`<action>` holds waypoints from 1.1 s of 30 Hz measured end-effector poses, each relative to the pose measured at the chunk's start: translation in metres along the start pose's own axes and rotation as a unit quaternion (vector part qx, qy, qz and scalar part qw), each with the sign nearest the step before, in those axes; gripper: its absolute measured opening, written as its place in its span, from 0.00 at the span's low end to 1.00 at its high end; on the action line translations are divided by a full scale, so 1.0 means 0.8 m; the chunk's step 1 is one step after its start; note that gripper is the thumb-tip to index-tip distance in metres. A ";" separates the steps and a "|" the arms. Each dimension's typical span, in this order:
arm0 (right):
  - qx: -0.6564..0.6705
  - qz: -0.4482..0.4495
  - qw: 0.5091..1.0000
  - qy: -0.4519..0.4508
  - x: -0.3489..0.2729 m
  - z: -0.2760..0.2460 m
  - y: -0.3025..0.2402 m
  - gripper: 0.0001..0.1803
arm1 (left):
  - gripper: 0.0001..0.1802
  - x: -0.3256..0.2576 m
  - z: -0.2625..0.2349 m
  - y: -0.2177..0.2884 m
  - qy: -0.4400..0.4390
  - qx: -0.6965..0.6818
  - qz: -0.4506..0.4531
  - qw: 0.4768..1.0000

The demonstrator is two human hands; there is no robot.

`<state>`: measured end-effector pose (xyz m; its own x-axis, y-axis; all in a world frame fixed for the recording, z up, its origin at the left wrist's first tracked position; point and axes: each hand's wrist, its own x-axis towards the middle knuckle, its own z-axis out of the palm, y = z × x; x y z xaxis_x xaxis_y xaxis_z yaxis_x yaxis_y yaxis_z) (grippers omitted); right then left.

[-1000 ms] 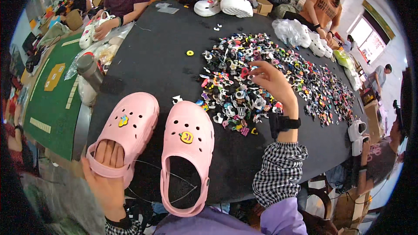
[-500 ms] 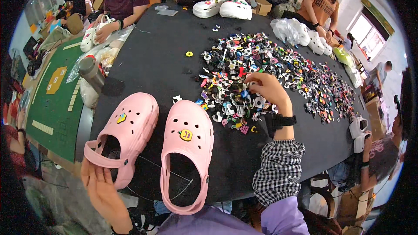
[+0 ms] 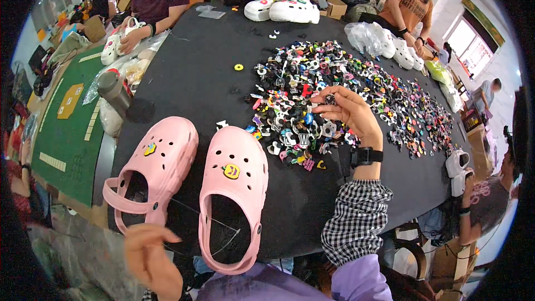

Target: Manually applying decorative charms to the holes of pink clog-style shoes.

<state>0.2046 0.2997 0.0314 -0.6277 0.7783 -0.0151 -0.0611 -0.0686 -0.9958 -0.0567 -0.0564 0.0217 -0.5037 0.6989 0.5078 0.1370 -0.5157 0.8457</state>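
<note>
On the black tabletop [image 3: 195,78], near left: two pink clogs [image 3: 189,184] side by side, each bearing one yellow charm. Right hand [image 3: 351,114], raised over the heap of mixed shoe charms [image 3: 345,95] at centre, fingers pinched shut on a small dark charm [image 3: 330,99]. Left hand [image 3: 149,256], near edge, fingers loosely curled, holding nothing, just short of the left clog's heel strap.
</note>
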 end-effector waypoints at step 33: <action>-0.533 -0.179 0.827 -0.009 0.006 0.057 0.035 0.16 | 0.37 0.042 0.059 -0.009 -0.095 -0.388 -0.425 0.812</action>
<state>0.1641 0.2730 0.0078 -0.7289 0.6202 0.2898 0.4679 0.7604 -0.4504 -0.0341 -0.0056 0.0406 0.0153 0.9918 -0.1269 -0.8073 0.0872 0.5837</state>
